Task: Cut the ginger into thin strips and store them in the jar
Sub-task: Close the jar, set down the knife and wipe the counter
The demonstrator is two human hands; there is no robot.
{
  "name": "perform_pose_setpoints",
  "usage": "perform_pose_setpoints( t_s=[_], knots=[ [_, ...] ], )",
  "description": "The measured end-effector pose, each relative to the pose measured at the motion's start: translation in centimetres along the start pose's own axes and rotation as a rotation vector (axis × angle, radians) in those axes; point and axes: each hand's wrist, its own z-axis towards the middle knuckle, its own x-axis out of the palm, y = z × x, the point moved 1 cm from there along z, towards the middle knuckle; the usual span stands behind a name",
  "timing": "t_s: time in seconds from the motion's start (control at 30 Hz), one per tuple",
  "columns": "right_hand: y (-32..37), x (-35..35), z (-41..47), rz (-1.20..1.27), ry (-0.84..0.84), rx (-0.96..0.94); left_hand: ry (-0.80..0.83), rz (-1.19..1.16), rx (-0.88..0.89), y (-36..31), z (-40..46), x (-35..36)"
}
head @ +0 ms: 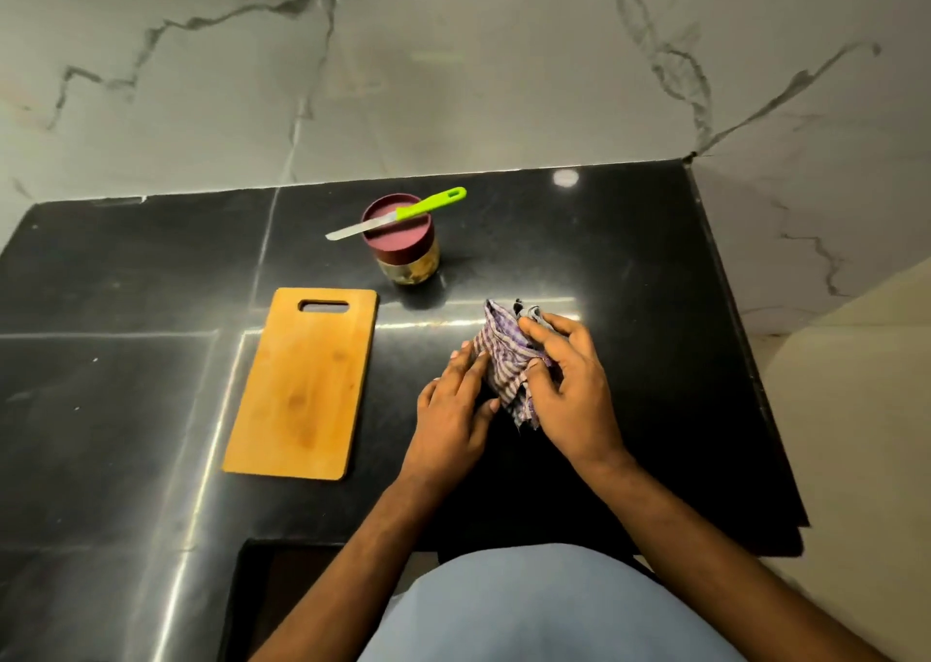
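Note:
A glass jar with a maroon lid stands at the back of the black counter, with yellowish pieces inside. Across the lid lies a knife with a bright green handle, its blade pointing left. A bare wooden cutting board lies left of my hands. Both hands are on a purple checked cloth: my right hand grips its right side, fingers curled over it, and my left hand touches its left edge with nearly straight fingers. No loose ginger is visible.
The black stone counter ends at a marble wall behind and drops off at the right edge. A cut-out in the counter's front edge lies left of my body.

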Motion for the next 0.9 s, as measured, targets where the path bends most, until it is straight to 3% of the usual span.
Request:
perform_pose_setpoints(
  t_s=[0.13, 0.23, 0.33, 0.5, 0.73, 0.9],
  knots=[
    [-0.6, 1.8, 0.0, -0.077, 0.056, 0.028, 0.069, 0.048, -0.063, 1.7, -0.4, -0.6],
    [-1.2, 1.8, -0.2, -0.395, 0.074, 0.092, 0.129, 0.091, -0.058, 2.1, -0.1, -0.8],
    [-0.8, 0.5, -0.1, -0.721, 0.072, -0.126, 0.123, 0.056, -0.060, 2.1, 0.6, -0.9],
    [-1.9, 0.3, -0.5, -0.743, 0.456, -0.366, 0.135, 0.000, -0.051, 0.9, 1.9, -0.6],
    [-5.5, -0.7, -1.1, -0.873, 0.539, -0.193, 0.117, 0.152, -0.011, -1.4, 5.9, -0.5],
    [-6.7, -3.3, 1.1, -0.935, 0.463, -0.104, 0.006, 0.206, -0.061, -3.5, 9.3, 1.6]
  ],
)
